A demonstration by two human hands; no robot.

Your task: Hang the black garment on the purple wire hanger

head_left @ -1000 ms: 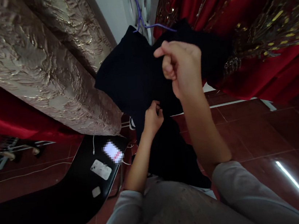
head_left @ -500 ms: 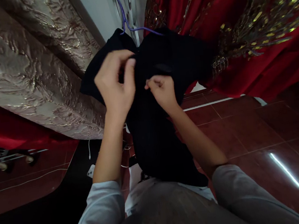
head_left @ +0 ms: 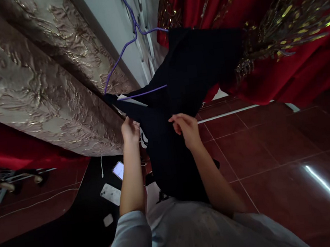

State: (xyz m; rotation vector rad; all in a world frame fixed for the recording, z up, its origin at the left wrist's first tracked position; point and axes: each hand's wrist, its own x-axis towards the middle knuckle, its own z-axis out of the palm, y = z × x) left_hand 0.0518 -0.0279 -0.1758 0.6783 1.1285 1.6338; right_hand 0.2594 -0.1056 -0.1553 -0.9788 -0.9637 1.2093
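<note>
A black garment [head_left: 179,93] hangs on a purple wire hanger [head_left: 130,43] in front of me, its left shoulder pulled off so the hanger's left arm is bare. My left hand [head_left: 130,130] is closed on the garment's left edge, just below the hanger's lower bar. My right hand [head_left: 186,128] pinches the black cloth near the middle. The garment's lower part drapes down toward my lap.
Embossed beige fabric [head_left: 26,85] hangs at the left and red gold-embroidered cloth [head_left: 277,31] at the right. A black seat [head_left: 60,226] below left carries two phones [head_left: 112,187] and a white cable. Glossy red floor tiles [head_left: 278,153] spread to the right.
Both hands dropped from the collar to lower on the garment. The left shoulder came off the hanger, and the hanger's left arm now shows.
</note>
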